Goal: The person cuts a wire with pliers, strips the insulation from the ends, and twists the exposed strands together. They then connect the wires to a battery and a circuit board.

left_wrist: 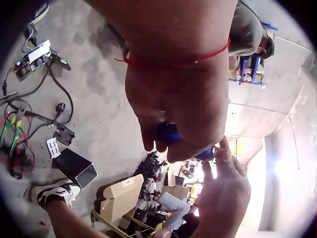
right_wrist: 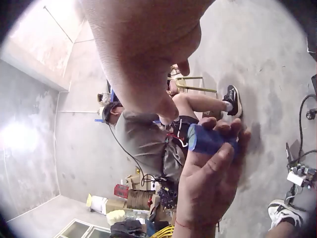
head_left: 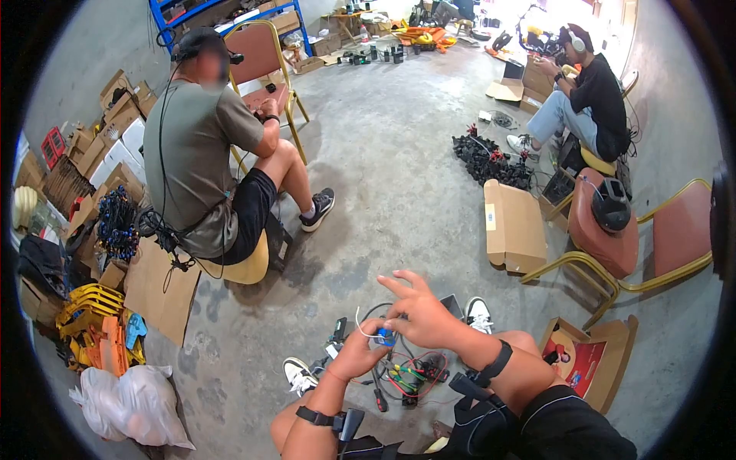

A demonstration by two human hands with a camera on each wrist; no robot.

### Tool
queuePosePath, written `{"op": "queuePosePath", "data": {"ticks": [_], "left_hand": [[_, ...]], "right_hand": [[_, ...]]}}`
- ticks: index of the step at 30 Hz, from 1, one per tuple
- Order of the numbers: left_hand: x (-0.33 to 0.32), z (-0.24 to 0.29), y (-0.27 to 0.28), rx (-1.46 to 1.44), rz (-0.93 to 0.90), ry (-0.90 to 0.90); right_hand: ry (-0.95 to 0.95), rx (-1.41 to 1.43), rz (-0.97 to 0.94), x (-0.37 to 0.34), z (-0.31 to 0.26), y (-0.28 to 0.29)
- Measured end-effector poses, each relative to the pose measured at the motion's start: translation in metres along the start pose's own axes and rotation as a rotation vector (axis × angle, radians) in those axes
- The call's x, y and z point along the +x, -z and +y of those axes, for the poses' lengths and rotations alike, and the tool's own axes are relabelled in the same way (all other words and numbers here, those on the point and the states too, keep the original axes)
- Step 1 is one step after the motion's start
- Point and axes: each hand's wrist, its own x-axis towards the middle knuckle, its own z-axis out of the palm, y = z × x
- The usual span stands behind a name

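Note:
My left hand (head_left: 359, 354) grips a blue cylindrical piece (head_left: 386, 337) above the floor; in the right wrist view the fingers and thumb of the left hand (right_wrist: 210, 186) curl round the blue piece (right_wrist: 213, 141). Short red and white wires (right_wrist: 177, 139) stand out from its end. My right hand (head_left: 426, 318) is at that end, thumb and index finger pinching at the wires, other fingers spread. In the left wrist view the right hand (left_wrist: 224, 201) meets the blue piece (left_wrist: 204, 154) beside the left hand (left_wrist: 173, 99). The exact contact at the fingertips is partly hidden.
Between my feet lie tangled cables (head_left: 414, 376) and a circuit board (left_wrist: 37, 57), with a dark rectangular tube (left_wrist: 77, 167) nearby. One person sits at left (head_left: 195, 153), another at right (head_left: 594, 100). Chairs (head_left: 667, 245), an open carton (head_left: 514, 226) and white bags (head_left: 130, 402) stand around.

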Motion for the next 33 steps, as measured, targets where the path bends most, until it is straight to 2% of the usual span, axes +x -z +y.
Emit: {"op": "queuePosePath", "data": {"ticks": [1, 2, 4, 8, 11, 13, 17, 19, 20, 22, 23, 25, 29, 31, 33], "left_hand": [[0.001, 0.004, 0.001, 0.313, 0.040, -0.120], [0.001, 0.005, 0.002, 0.313, 0.041, -0.120], [0.002, 0.005, 0.003, 0.526, 0.112, -0.160], [0.003, 0.004, -0.002, 0.555, 0.220, -0.053], [0.004, 0.001, -0.005, 0.462, 0.230, 0.018], [0.003, 0.003, -0.010, 0.180, 0.265, 0.112], [0.003, 0.002, -0.009, 0.265, 0.261, 0.163], [0.006, -0.001, -0.011, -0.056, 0.184, 0.308], [0.006, -0.003, -0.012, -0.056, 0.185, 0.308], [0.006, -0.006, -0.013, -0.557, 0.075, 0.325], [0.005, -0.005, -0.012, -0.557, 0.075, 0.325], [0.002, 0.000, -0.011, -0.859, 0.022, 0.398], [0.003, 0.008, -0.012, -0.758, 0.051, 0.327], [0.003, 0.007, -0.011, -0.583, 0.096, 0.278], [0.003, 0.001, -0.008, -0.493, 0.116, 0.308]], "right_hand": [[0.014, -0.023, -0.029, -0.001, 0.000, -0.001], [0.014, -0.023, -0.030, -0.001, -0.001, -0.002], [0.034, -0.123, -0.046, -0.001, -0.001, -0.005], [0.044, -0.207, -0.045, -0.001, -0.007, -0.006], [0.056, -0.257, -0.018, 0.000, -0.009, -0.007], [0.069, -0.294, 0.025, 0.001, -0.010, -0.006], [0.099, -0.335, 0.055, 0.002, -0.011, -0.006], [0.121, -0.344, 0.089, 0.001, -0.010, -0.007], [0.122, -0.344, 0.088, 0.002, -0.009, -0.007], [0.105, -0.374, 0.148, 0.002, -0.007, -0.008], [0.105, -0.374, 0.148, 0.003, -0.005, -0.009], [0.108, -0.371, 0.204, 0.005, -0.002, -0.008], [0.085, -0.331, 0.238, 0.006, 0.000, -0.006], [0.068, -0.283, 0.242, 0.006, -0.001, -0.005], [0.066, -0.236, 0.216, 0.005, -0.001, -0.005]]}}
